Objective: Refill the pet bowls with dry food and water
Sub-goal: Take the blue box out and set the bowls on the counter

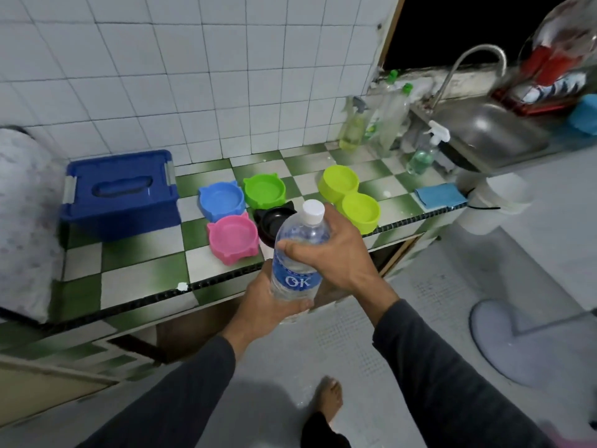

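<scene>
Two hands hold a clear plastic water bottle [298, 253] with a white cap and blue label above the edge of the green-and-white checkered tile counter [142, 263]. The left hand [274, 305] cups its base; the right hand [336, 250] wraps its shoulder. Behind it sit a blue cat-eared bowl [221, 200], green bowl [264, 190], pink bowl [232, 237], black bowl [269, 221] and lime double bowl [350, 197]. A blue lidded plastic box [119, 192] stands left.

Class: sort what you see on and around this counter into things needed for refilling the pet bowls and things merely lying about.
Needed: water bottle, blue bowl, green bowl, pink bowl, black bowl, lime double bowl, blue lidded box, possibly food.

Lying about: spray bottles, blue cloth, sink.
</scene>
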The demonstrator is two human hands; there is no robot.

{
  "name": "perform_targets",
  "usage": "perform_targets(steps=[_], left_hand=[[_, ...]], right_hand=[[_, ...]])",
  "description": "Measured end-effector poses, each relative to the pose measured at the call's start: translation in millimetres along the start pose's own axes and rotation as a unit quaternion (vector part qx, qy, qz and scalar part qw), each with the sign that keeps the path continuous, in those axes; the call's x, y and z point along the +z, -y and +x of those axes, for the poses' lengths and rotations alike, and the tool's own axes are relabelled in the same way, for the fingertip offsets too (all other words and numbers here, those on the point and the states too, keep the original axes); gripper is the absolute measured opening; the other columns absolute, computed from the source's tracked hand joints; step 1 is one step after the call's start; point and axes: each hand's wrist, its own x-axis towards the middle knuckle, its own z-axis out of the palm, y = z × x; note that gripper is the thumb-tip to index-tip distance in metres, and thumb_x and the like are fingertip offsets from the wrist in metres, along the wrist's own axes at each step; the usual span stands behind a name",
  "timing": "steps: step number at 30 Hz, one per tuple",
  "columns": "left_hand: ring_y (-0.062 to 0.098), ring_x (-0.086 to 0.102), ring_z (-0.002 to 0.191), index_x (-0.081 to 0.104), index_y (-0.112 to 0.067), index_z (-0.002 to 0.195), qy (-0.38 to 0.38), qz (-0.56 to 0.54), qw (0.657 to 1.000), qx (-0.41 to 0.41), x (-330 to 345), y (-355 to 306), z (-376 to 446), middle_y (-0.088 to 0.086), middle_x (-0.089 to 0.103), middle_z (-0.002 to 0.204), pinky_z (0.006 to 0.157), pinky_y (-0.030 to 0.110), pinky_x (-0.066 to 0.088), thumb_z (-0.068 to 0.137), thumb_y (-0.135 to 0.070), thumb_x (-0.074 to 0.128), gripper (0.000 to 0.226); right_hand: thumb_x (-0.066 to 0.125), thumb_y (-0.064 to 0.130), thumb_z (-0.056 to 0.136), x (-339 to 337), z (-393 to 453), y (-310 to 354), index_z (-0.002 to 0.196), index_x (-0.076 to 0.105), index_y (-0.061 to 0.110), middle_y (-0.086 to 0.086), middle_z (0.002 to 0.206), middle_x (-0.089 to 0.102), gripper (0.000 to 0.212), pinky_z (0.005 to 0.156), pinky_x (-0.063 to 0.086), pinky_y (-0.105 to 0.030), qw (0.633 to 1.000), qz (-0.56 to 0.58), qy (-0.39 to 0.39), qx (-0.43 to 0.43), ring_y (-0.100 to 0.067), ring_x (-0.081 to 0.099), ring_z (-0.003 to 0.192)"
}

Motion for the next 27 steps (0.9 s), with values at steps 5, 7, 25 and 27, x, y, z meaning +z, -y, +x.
perform_targets(steps=[5,7,25,27], left_hand=[[0.012,0.071,0.112,0.057,-0.034,0.132,0.014,0.0,1.0,0.025,41.5,-7.8,48.8,-0.007,0.072,0.126,0.086,0.017,0.056,0.07,-0.008,0.095,0.077],[0.016,0.07,0.115,0.054,-0.034,0.135,0.015,-0.006,1.0,0.022,58.2,-10.0,70.9,-0.004,0.071,0.129,0.09,0.025,0.057,0.068,-0.014,0.097,0.083],[0.013,0.069,0.118,0.05,-0.04,0.138,0.043,0.016,0.999,0.018,170.3,-5.0,255.5,-0.008,0.07,0.13,0.095,0.029,0.057,0.061,-0.036,0.102,0.093],[0.015,0.069,0.119,0.051,-0.035,0.138,0.046,0.017,0.999,0.022,175.3,-4.0,275.4,-0.006,0.07,0.13,0.096,0.03,0.057,0.061,-0.033,0.101,0.092]], right_hand=[[0.093,0.041,0.058,-45.5,30.0,-15.4,0.094,0.061,0.028,0.01,0.09,0.073,0.05,0.071,0.059,-0.024,1.0,-0.005,-0.022,-0.005,-0.006,0.072,0.082],[0.092,0.041,0.058,-66.8,44.0,-21.0,0.094,0.062,0.026,0.014,0.087,0.072,0.05,0.064,0.054,-0.016,1.0,-0.003,-0.028,-0.012,-0.003,0.071,0.079],[0.091,0.046,0.059,-212.2,179.7,-80.8,0.096,0.062,0.037,0.016,0.09,0.073,0.048,0.068,0.059,-0.022,0.997,-0.039,-0.059,-0.026,-0.003,0.072,0.081],[0.091,0.045,0.059,-218.7,195.1,-85.7,0.095,0.061,0.04,0.021,0.089,0.071,0.047,0.065,0.054,-0.014,0.996,-0.045,-0.067,-0.034,0.001,0.07,0.08]])
